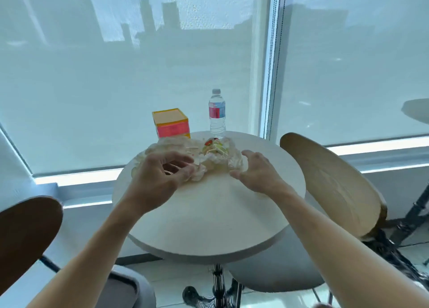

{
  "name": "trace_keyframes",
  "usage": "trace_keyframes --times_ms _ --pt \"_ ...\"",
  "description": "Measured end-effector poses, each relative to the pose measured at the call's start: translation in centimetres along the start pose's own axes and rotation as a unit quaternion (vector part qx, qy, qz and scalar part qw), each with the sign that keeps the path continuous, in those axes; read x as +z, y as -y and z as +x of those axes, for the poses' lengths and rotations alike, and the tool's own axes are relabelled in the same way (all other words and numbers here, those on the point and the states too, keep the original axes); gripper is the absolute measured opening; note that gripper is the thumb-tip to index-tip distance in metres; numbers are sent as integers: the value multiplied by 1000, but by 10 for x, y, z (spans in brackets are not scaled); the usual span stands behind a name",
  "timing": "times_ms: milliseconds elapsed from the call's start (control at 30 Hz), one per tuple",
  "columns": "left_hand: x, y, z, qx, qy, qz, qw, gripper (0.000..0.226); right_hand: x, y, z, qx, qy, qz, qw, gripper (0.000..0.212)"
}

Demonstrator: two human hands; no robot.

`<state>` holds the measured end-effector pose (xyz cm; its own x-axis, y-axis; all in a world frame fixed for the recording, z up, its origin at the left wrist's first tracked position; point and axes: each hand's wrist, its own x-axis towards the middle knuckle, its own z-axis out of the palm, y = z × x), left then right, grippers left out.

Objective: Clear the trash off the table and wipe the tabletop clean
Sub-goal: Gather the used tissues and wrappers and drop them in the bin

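- Both forearms come in from the bottom edge, reaching over the round table (209,217), so that's my landmark for everything else.
- Left hand (160,175) sits over the table's far-left part, fingers curled into the crumpled plastic wrap (176,149). Looks like it's bunching an edge of it, though I can't tell how firm that hold is.
- Right hand (254,171) is toward the table's far-right part, fingers spread and relaxed, just at the wrap's right end and holding nothing as far as I can see.
- Food scraps (214,146), something red, yellow and green, lie in the middle of the wrap, toward the table's far side.
- Water bottle (217,112) stands upright at the far edge of the table, with an orange box (171,123) just left of it.
- Progress-wise, I'd say this is barely started. All the trash is on the tabletop, nothing's lifted off yet.
- Near half of the table is bare, but no cloth or wipe is in view, so wiping looks not yet begun.
- Still left, by my guess: gather the wrap around the scraps, carry it off, deal with the bottle and box, then wipe.
- Wooden chair (334,187) sits right of the table, another chair back (25,235) to its left.
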<state>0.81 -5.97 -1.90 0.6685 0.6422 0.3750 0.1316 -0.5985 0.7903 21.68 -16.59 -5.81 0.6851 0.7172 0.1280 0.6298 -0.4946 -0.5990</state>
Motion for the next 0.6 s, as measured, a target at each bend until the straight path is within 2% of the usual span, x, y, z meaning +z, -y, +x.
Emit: trace_keyframes --times_ms 67,133,233,300,400,467,533,600 --pt "-4 8 8 1 2 4 1000 8 10 2 15 13 5 -16 1000 75" --pt "-8 15 15 0 4 2 1000 8 18 3 24 16 4 -30 999 72" --pt "-14 25 25 -1 8 -7 1000 8 24 3 34 -3 -41 -44 998 32" --pt "-18 30 30 7 10 -7 1000 9 20 5 35 13 -69 -36 997 20" --pt "-21 31 39 19 14 -23 999 10 2 12 33 43 -146 -2 988 19" --pt "-19 30 44 32 21 -36 999 14 -11 23 29 45 -188 63 979 22" --pt "-15 28 50 49 31 -42 997 22 -23 41 21 37 -169 153 973 26" --pt "-8 26 56 67 41 -49 996 34 -29 63 12 13 -86 231 969 21"
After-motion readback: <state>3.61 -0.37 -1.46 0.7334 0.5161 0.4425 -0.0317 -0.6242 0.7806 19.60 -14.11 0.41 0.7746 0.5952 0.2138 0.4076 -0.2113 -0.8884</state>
